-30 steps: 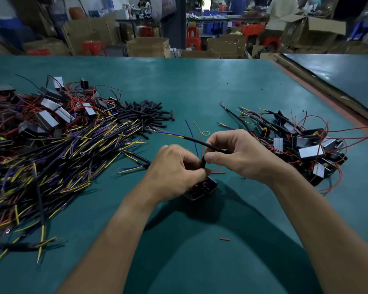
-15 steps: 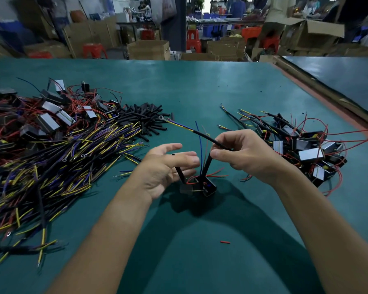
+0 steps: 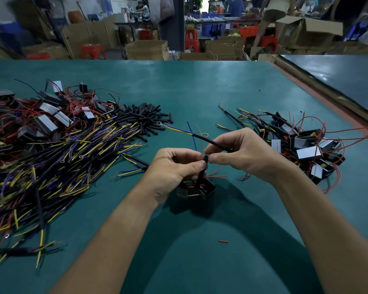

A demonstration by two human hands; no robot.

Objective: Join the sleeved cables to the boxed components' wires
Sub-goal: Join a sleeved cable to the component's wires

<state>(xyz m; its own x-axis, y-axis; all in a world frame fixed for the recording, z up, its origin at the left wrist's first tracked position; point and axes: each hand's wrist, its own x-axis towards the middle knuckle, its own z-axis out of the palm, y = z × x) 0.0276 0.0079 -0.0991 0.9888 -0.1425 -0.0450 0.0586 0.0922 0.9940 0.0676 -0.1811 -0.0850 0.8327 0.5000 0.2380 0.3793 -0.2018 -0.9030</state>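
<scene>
A black boxed component (image 3: 206,188) with red wires sits on the green table (image 3: 200,92) under my hands. A black sleeve (image 3: 201,172) rises from it, and my left hand (image 3: 174,168) pinches the sleeve near its top between thumb and fingers. My right hand (image 3: 242,153) holds a black sleeved cable (image 3: 208,141) whose yellow and blue wires stick out to the upper left. The fingertips of both hands meet at the sleeve's top end.
A big heap of yellow and purple sleeved cables (image 3: 57,166) covers the left, with boxed components (image 3: 47,115) and short black tubes (image 3: 142,119) behind it. A pile of joined boxes with red wires (image 3: 306,149) lies right. A red scrap (image 3: 223,241) lies near me.
My left hand was open half a second ago; now its fingers have curled and pinch the upright sleeve. My right hand has come in closer with the cable.
</scene>
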